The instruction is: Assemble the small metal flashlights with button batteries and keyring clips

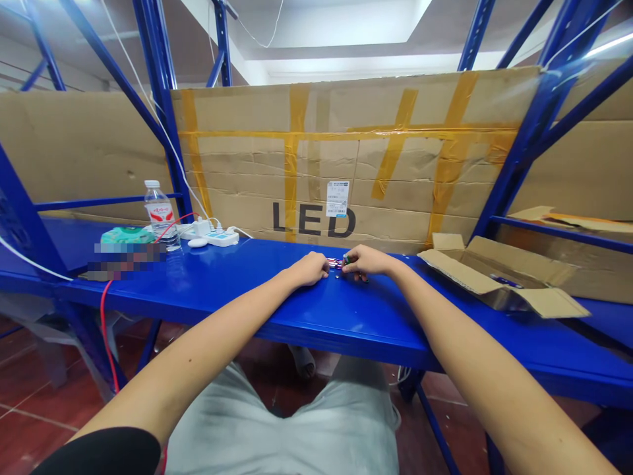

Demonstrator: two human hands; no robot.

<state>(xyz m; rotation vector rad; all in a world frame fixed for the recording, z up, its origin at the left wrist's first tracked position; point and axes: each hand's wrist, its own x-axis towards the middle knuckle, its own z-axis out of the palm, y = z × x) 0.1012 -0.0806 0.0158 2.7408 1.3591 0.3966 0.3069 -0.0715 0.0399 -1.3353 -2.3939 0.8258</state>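
My left hand (311, 269) rests on the blue tabletop, its fingers curled closed round one end of a small shiny pink-and-silver rod-like thing (334, 263). The rod's kind is too small to make out. At its other end is my right hand (366, 261), with thumb and fingers pinched together. A bit of green and something dark show at the right fingertips, too small to name. Just below the rod, a tiny round piece (337, 276) lies on the table between both hands.
An open cardboard box (499, 274) with dark blue items stands at right. To the left are a water bottle (159, 214), a green packet (127, 235), a white power strip (220, 236) and a red cable (103, 310). A large cardboard panel (237, 171) backs the blue shelf.
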